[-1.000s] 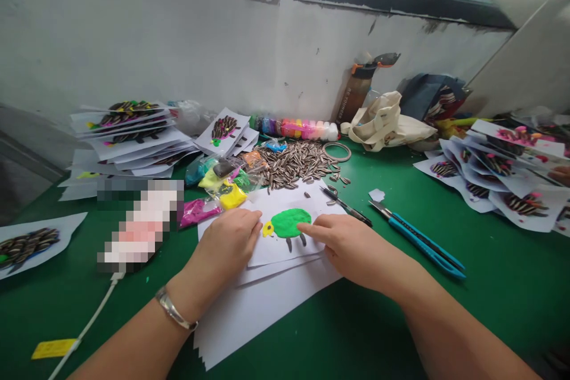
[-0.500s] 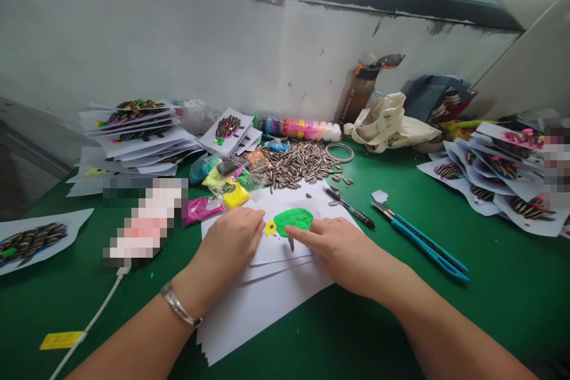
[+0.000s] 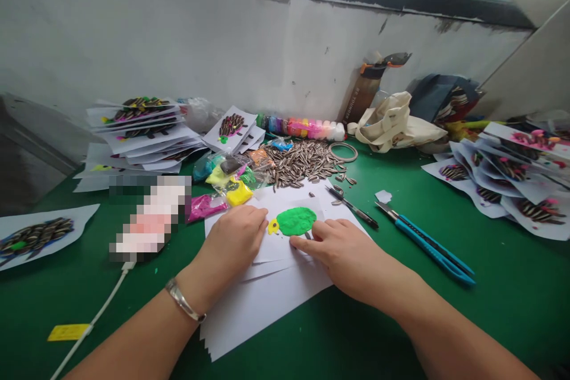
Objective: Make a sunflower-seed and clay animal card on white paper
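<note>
A white sheet of paper (image 3: 271, 254) bears a flat green clay oval (image 3: 296, 221) with a small yellow clay head (image 3: 273, 226) at its left. My left hand (image 3: 238, 231) rests on the sheet's left side, fingers curled and pressed together, holding it down; its fingertips are partly hidden. My right hand (image 3: 341, 249) points in from the right. Its index finger is stretched out and touches the paper just below the green oval, while the other fingers bend under. A dark sunflower seed (image 3: 307, 236) shows at the oval's lower edge, beside that finger. More white sheets (image 3: 249, 314) lie underneath.
Behind the sheets lie a heap of sunflower seeds (image 3: 300, 163), bagged clay (image 3: 239, 193) and a tape ring (image 3: 342, 152). A pen (image 3: 351, 206) and a blue cutter knife (image 3: 425, 243) lie right. Stacks of seed pictures (image 3: 146, 130) stand left and right (image 3: 503, 169).
My right index finger has moved from the green oval's surface to the paper below it. The whole view has shifted slightly; my left hand stays in place on the sheet.
</note>
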The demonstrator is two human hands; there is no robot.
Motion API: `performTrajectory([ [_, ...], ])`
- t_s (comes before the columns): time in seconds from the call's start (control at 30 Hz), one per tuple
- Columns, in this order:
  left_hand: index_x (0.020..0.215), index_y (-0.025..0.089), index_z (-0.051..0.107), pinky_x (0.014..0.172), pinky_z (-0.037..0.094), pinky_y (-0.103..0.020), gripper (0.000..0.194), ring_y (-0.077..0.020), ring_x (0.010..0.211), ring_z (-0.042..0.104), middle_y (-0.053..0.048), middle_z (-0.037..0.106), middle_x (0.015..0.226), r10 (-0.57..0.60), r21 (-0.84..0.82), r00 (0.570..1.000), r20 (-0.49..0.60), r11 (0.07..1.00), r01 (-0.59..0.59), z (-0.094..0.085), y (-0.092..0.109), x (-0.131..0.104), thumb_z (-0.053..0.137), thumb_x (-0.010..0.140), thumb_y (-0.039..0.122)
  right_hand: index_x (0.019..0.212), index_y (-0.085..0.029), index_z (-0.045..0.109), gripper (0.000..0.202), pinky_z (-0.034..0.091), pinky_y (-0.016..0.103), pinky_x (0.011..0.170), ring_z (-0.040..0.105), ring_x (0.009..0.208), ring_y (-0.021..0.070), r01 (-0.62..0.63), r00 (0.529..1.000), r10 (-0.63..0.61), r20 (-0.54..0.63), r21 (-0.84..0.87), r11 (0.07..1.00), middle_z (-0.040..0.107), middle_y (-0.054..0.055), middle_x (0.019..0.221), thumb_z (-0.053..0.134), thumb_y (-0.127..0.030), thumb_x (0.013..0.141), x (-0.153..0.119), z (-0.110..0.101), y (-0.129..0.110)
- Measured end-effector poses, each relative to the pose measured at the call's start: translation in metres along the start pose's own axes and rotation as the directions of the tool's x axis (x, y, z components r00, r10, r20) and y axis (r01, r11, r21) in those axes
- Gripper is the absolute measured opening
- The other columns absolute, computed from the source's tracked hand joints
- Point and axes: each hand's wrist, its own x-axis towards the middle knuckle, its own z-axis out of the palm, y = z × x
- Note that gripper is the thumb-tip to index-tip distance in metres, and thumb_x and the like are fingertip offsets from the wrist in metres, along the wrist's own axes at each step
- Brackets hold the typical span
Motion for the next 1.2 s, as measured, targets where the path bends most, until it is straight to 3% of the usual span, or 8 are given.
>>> performTrajectory([
  [0.23,0.097,0.017,0.066,0.081,0.049,-0.035,0.021,-0.0241,0.092,0.064,-0.009,0.070,0.094,-0.003,-0.007,1.000,-0.020,1.000,0.003,0.000,0.000,-0.001,0.045,0.095,0.018,0.138,-0.040,0.044,0.068,0.030,0.029,0.071,0.050,0.081,0.0172,-0.019,1.000,0.018,0.011,0.069,0.997,0.056,0.003,0.094,0.048,-0.003,0.081,-0.001,-0.005,0.000],
  [0.4,0.098,0.019,0.067,0.080,0.049,-0.034,0.021,-0.0233,0.090,0.065,-0.008,0.070,0.090,0.001,-0.021,0.999,-0.036,1.000,-0.002,-0.001,0.001,-0.001,0.046,0.095,0.020,0.132,-0.039,0.052,0.058,0.031,0.031,0.075,0.051,0.080,0.0171,-0.021,0.999,0.018,0.029,0.083,0.996,0.058,0.004,0.095,0.049,-0.006,0.083,-0.001,-0.005,0.000],
  [0.53,0.098,0.018,0.067,0.080,0.049,-0.034,0.022,-0.0235,0.090,0.064,-0.009,0.070,0.092,-0.001,-0.015,1.000,-0.026,1.000,0.000,0.000,0.000,-0.001,0.045,0.095,0.019,0.138,-0.043,0.045,0.068,0.032,0.029,0.075,0.052,0.081,0.0171,-0.036,0.999,0.033,0.020,0.162,0.986,0.059,0.002,0.095,0.044,-0.003,0.083,-0.002,-0.004,0.003],
  [0.67,0.099,0.017,0.066,0.081,0.049,-0.036,0.021,-0.0238,0.091,0.064,-0.009,0.070,0.095,-0.003,-0.009,1.000,-0.022,1.000,0.003,0.001,0.000,-0.002,0.045,0.095,0.018,0.129,-0.038,0.056,0.055,0.033,0.031,0.078,0.052,0.079,0.0167,-0.017,0.999,0.013,0.031,0.138,0.990,0.057,0.003,0.090,0.045,-0.007,0.086,-0.003,-0.006,0.002],
  [0.83,0.099,0.017,0.066,0.082,0.049,-0.036,0.021,-0.0245,0.092,0.064,-0.010,0.070,0.097,-0.008,-0.006,1.000,-0.010,1.000,0.008,0.001,0.000,-0.002,0.046,0.095,0.018,0.138,-0.041,0.047,0.067,0.033,0.029,0.074,0.054,0.083,0.0174,-0.063,0.997,0.049,0.065,0.242,0.968,0.059,0.002,0.091,0.043,-0.003,0.083,-0.005,-0.013,0.003],
  [1.0,0.099,0.017,0.066,0.081,0.049,-0.037,0.022,-0.0250,0.092,0.064,-0.010,0.070,0.096,-0.006,-0.008,1.000,-0.016,1.000,0.005,0.001,-0.001,-0.001,0.045,0.095,0.018,0.122,-0.036,0.063,0.049,0.032,0.032,0.080,0.054,0.080,0.0167,-0.025,0.998,0.012,0.063,0.216,0.976,0.059,0.003,0.089,0.044,-0.008,0.087,-0.004,-0.016,0.002],
  [1.2,0.098,0.017,0.067,0.081,0.050,-0.037,0.024,-0.0249,0.091,0.065,-0.010,0.070,0.096,0.002,0.004,1.000,-0.021,1.000,-0.002,0.004,-0.004,-0.001,0.043,0.096,0.018,0.134,-0.038,0.052,0.058,0.033,0.029,0.075,0.055,0.082,0.0179,-0.083,0.997,0.080,0.023,0.247,0.965,0.062,0.003,0.091,0.042,-0.007,0.087,-0.002,-0.012,0.004],
])
